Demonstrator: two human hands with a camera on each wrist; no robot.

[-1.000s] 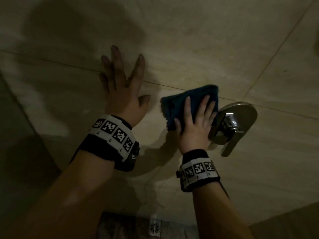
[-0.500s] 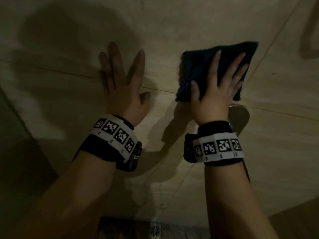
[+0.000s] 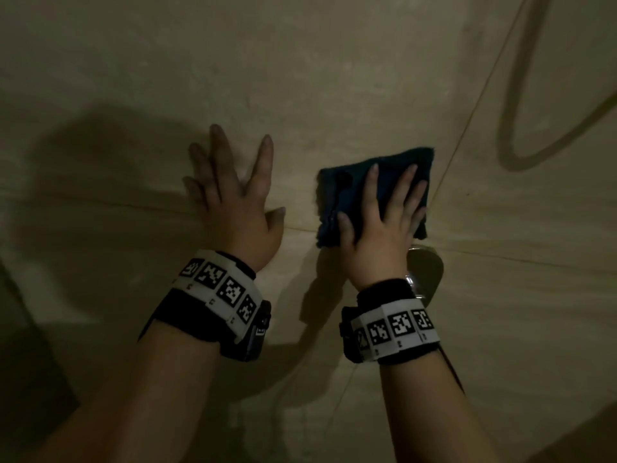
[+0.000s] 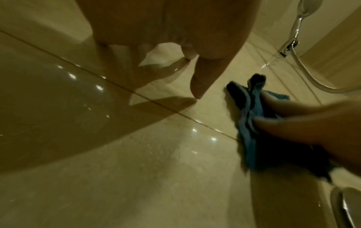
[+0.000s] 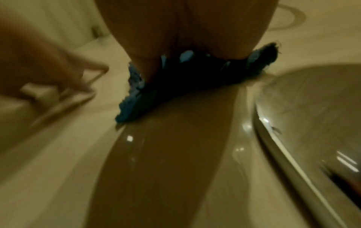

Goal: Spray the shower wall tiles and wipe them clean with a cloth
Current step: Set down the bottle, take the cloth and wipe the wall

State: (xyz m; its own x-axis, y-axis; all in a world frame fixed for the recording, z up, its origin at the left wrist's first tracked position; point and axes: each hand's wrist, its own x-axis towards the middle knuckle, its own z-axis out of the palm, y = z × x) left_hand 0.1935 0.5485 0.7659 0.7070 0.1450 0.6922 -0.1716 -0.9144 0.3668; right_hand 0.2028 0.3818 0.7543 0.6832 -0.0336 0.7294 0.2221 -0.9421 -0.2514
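Observation:
A folded dark blue cloth (image 3: 347, 195) lies flat against the beige wall tiles (image 3: 334, 78). My right hand (image 3: 384, 215) presses it to the wall with straight, spread fingers. In the left wrist view the cloth (image 4: 252, 123) shows at the right under the right hand (image 4: 304, 123). The right wrist view has the cloth (image 5: 136, 92) bunched under the palm. My left hand (image 3: 233, 195) rests flat on the tile to the left of the cloth, fingers spread, holding nothing. No spray bottle is in view.
A round chrome shower valve plate (image 3: 429, 272) sits just below the cloth, partly behind my right wrist. A chrome hand shower (image 4: 296, 26) and its hose (image 4: 320, 83) hang to the upper right. Grout lines (image 3: 133, 205) cross the glossy tiles.
My right hand slid the cloth up from beside the valve to the tile above it, then slightly back down. The left hand stayed flat on the wall.

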